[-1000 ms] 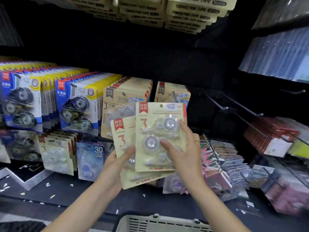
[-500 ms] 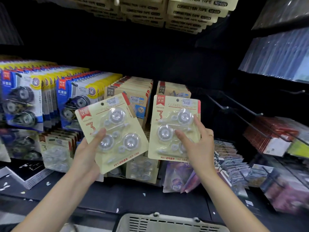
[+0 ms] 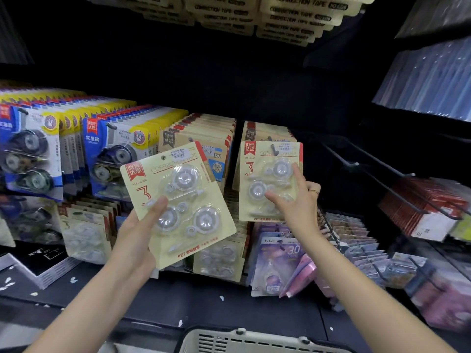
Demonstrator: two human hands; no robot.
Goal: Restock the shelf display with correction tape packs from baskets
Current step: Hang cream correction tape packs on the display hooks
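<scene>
At the peg (image 3: 273, 149) on the right, my right hand (image 3: 297, 200) has carried its pack (image 3: 270, 179) up from mid-air a moment ago until the hang hole sits over the peg tip, in front of the matching row (image 3: 265, 132); I judge this one is nearly hung and only needs sliding back; thumb on the front, fingers curled behind the right edge, so it grips the card; my left hand (image 3: 137, 240) has split the second pack (image 3: 175, 202) off from what was an overlapped pair and holds it tilted, low and left, thumb pressed on the blister, other fingers hidden behind; that pack waits its turn, probably for the same peg; the cards are stiff cream board with a red logo patch, rounded corners and a punched hole at the top; the blisters are clear, glossy, domed plastic over three round tape wheels, so they catch glare and feel slippery; the basket (image 3: 254, 340) rim, pale slotted plastic, sits at the bottom edge below me
</scene>
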